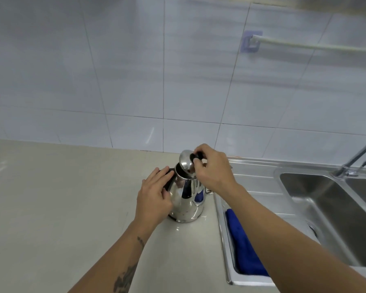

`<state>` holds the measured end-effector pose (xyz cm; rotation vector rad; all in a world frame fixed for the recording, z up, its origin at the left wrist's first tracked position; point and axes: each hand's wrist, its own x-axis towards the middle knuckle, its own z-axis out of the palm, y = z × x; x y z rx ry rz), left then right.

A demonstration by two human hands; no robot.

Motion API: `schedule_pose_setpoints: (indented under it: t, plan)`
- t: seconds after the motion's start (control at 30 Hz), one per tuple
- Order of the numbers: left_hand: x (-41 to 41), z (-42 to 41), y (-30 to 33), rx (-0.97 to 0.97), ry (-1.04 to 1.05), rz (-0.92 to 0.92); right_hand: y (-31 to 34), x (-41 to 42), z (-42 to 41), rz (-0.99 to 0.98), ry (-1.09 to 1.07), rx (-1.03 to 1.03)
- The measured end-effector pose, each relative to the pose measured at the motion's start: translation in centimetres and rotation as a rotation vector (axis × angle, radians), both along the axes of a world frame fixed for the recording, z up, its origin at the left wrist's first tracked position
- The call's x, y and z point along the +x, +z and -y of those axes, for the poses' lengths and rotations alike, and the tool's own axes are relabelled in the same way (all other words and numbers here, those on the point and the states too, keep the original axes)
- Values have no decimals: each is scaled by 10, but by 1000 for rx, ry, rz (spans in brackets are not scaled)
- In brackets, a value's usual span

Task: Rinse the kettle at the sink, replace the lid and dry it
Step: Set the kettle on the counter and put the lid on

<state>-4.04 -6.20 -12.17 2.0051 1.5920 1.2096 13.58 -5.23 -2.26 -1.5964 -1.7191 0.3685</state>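
Pale beige tabletop [51, 197] runs up to a white tiled wall [135, 70], and on it, close to the steel sink unit's left edge, stands a polished stainless-steel kettle [187, 205]. Its mouth is uncovered; the domed steel lid [186, 163] is tilted on edge just above the opening. The right hand [211, 168] pinches the lid's black knob [198, 155] between curled fingers. The left hand [154, 193] lies against the kettle's left side with straight fingers resting on the black handle [170, 173]. To the right, a folded blue cloth [243, 240] lies on the sink's draining board [254, 180], partly hidden by the right forearm. Farther right sits the steel sink basin [325, 208], with a chrome faucet [357, 157] at its far edge. A white towel rail [304, 46] hangs on the wall above.
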Motion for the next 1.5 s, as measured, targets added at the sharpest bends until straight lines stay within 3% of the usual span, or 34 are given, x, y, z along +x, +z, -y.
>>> schedule_pose_setpoints:
  t: [0.1, 0.33, 0.53, 0.73, 1.0, 1.5]
  plan:
    - [-3, 0, 0, -1, -14, -1, -3, -6, -13, 206, 46, -103]
    - [-4, -3, -3, 8, -27, -1, -6, -7, -14, 280, 97, -105]
    - [-5, -8, -5, 22, -36, 9, -3, -8, -13, 513, 108, -72]
    - [-3, -7, -5, 12, -29, 41, -8, -17, -12, 589, 70, -74]
    - [-1, -8, -5, 18, -20, 48, -27, -15, -7, 338, 63, -48]
    - [-3, -8, -12, 56, 10, 33, -61, -10, 3, 153, 126, 72]
